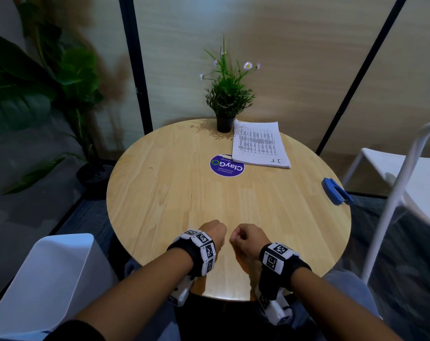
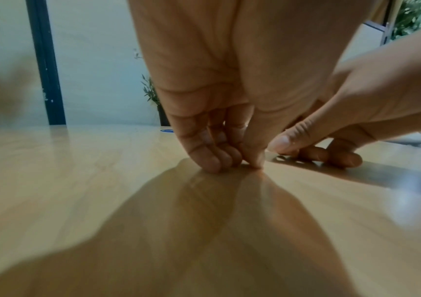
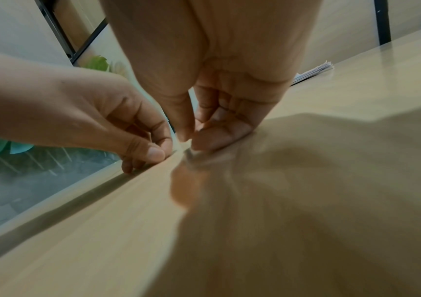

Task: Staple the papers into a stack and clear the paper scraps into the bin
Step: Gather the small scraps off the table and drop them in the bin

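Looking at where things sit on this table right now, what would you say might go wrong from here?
1. The blue stapler sits at the right edge of the round table; a careless reach may knock it off.
2. The paper stack lies close beside the potted plant; lifting it could tip the pot.
3. Both the left hand and right hand have curled fingers; whether they hold scraps is unclear.

Both forearms reach forward side by side, each wrist banded with a marker-covered strap. The left hand [image 1: 213,232] and right hand [image 1: 248,238] sit close together, fingers [image 2: 210,154] curled under, tips touching the counter [image 1: 159,193].
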